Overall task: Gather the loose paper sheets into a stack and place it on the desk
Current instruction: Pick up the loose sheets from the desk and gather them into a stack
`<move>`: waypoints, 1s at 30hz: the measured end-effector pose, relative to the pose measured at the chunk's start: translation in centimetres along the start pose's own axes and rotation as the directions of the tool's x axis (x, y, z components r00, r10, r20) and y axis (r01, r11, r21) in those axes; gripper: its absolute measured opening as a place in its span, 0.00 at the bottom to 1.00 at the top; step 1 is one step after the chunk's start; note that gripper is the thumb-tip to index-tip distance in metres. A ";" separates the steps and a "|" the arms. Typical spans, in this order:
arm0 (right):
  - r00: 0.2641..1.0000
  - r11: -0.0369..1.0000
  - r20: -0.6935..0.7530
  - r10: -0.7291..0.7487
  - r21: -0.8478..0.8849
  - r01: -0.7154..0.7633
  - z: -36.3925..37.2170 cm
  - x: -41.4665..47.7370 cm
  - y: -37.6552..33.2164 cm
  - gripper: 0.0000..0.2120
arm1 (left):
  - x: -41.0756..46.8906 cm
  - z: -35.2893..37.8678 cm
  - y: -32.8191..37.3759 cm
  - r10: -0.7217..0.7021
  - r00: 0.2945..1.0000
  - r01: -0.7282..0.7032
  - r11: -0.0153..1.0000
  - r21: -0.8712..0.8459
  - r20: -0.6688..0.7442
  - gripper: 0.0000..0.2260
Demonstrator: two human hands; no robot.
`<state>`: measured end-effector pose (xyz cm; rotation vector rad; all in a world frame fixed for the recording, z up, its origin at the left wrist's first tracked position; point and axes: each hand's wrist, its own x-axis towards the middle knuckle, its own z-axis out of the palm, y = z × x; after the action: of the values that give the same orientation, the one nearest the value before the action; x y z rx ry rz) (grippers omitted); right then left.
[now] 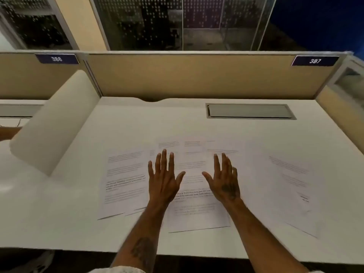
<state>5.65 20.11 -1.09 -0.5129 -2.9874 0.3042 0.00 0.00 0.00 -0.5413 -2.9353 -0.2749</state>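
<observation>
Several printed white paper sheets lie spread and overlapping across the white desk (69, 229). One sheet (124, 184) is at the left, one sheet (197, 209) is in the middle, and one sheet (287, 186) lies slanted at the right. More sheets (193, 148) fan out behind the middle one. My left hand (164, 179) and my right hand (223, 181) are both palm down with fingers spread, over the middle sheets. Neither hand holds anything. I cannot tell whether the palms touch the paper.
A white curved side divider (53, 123) stands at the left. A tan partition (197, 75) with number tags 386 and 387 closes the back. A grey cable hatch (250, 111) is set in the desk at the back right. The desk's front edge runs near my forearms.
</observation>
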 end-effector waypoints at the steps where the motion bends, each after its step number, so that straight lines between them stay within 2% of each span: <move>1: 0.997 0.999 0.070 0.028 0.024 -0.030 0.4 -0.3 0.1 0.38 | -0.5 0.4 0.1 -0.045 0.998 0.045 0.999 -0.016 0.042 0.36; 4: 0.980 0.993 0.174 0.093 0.057 -0.104 1.8 -1.2 0.8 0.37 | -2.2 2.2 0.3 -0.161 0.977 0.170 0.984 -0.057 0.141 0.33; 8: 0.938 0.958 0.282 0.202 0.141 -0.248 2.2 -1.5 0.8 0.35 | -2.9 3.5 0.5 -0.308 0.910 0.337 0.940 -0.061 0.279 0.30; 13: 0.908 0.897 0.292 0.299 0.239 -0.372 2.6 -1.9 0.6 0.32 | -2.9 4.0 1.0 -0.418 0.833 0.488 0.863 -0.127 0.362 0.28; 15: 0.888 0.842 0.309 0.341 0.318 -0.435 2.7 -1.6 0.4 0.30 | -2.5 4.0 1.1 -0.448 0.806 0.546 0.815 -0.193 0.387 0.28; 18: 0.837 0.707 0.352 0.420 0.452 -0.545 2.6 -1.0 0.1 0.25 | -2.0 3.8 1.2 -0.482 0.759 0.624 0.729 -0.281 0.437 0.27; 21: 0.821 0.614 0.395 0.413 0.545 -0.571 2.1 -0.6 0.1 0.14 | -1.3 3.0 1.0 -0.479 0.737 0.667 0.630 -0.398 0.477 0.17; 23: 0.836 0.564 0.406 0.369 0.617 -0.549 1.4 -0.2 0.2 0.12 | -0.7 2.2 0.6 -0.444 0.760 0.649 0.552 -0.524 0.474 0.11; 25: 0.853 0.496 0.412 0.320 0.694 -0.522 0.3 0.3 0.7 0.12 | -0.1 1.5 -0.1 -0.388 0.795 0.604 0.424 -0.675 0.467 0.09; 28: 0.863 0.384 0.432 0.263 0.774 -0.504 -2.1 1.3 1.5 0.06 | 0.8 0.3 -1.0 -0.198 0.832 0.543 0.096 -0.834 0.518 0.13; 29: 0.869 0.356 0.433 0.240 0.793 -0.494 -2.8 1.6 1.9 0.05 | 1.1 0.0 -1.0 -0.122 0.838 0.536 0.009 -0.844 0.531 0.14; 30: 0.874 0.334 0.436 0.216 0.808 -0.485 -3.4 1.9 2.2 0.06 | 1.4 -0.4 -0.9 -0.068 0.841 0.535 -0.035 -0.844 0.536 0.14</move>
<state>5.02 23.40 1.88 -0.9866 -2.2435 2.0183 -1.53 -0.44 0.47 0.1245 -2.4637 -2.7193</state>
